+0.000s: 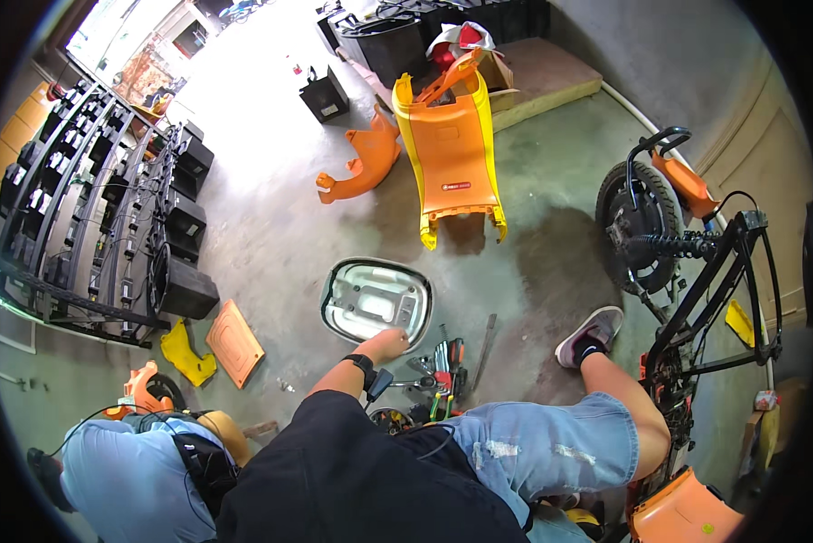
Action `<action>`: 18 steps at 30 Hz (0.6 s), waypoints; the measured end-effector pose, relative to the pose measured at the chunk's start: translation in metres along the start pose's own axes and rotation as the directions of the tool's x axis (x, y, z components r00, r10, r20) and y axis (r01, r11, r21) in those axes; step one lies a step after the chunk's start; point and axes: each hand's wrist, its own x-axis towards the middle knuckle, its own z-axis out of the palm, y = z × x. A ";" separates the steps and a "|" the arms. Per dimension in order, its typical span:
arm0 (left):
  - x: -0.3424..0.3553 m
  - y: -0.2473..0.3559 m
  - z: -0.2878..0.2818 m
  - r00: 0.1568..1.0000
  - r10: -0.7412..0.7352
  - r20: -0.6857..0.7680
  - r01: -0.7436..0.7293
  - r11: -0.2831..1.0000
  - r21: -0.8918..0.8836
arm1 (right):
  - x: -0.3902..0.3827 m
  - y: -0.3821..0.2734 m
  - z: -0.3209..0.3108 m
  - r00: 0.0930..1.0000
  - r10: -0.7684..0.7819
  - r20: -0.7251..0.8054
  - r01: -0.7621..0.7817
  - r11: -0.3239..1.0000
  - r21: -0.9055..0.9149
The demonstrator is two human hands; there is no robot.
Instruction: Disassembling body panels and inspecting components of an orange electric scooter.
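My left hand (386, 344), with a dark band on its wrist, is at the near rim of an oval, pale plastic shell (376, 304). Its fingers look closed on that rim, though their tips are hidden. The shell lies on the floor, hollow side up, with a dark edge and moulded recesses. Just right of the hand is a cluster of hand tools, among them pliers with red handles (442, 357) and green-handled pliers (442, 406). A long thin metal bar (485, 351) lies beside them. My right hand does not show.
A stripped scooter frame (696, 317) stands at right. An orange and yellow body panel (454, 154) and a curved orange fender (367, 158) lie ahead. At left are a black rack (80, 208), flat orange panel (234, 342) and yellow piece (187, 355). Another person (144, 471) crouches nearby.
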 end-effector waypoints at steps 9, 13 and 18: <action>0.009 0.055 -0.027 0.996 0.089 -0.008 -0.089 0.995 0.041 | 0.004 0.082 0.093 0.962 -0.244 -0.119 0.159 0.862 -0.482; 0.047 0.106 -0.111 0.918 0.262 -0.297 -0.226 0.962 0.152 | -0.001 0.101 0.106 0.967 -0.163 -0.195 0.041 0.858 -0.513; 0.111 0.207 -0.266 0.634 0.429 -0.643 -0.365 0.899 0.241 | -0.011 0.076 0.109 0.953 0.240 0.186 -0.252 0.967 0.043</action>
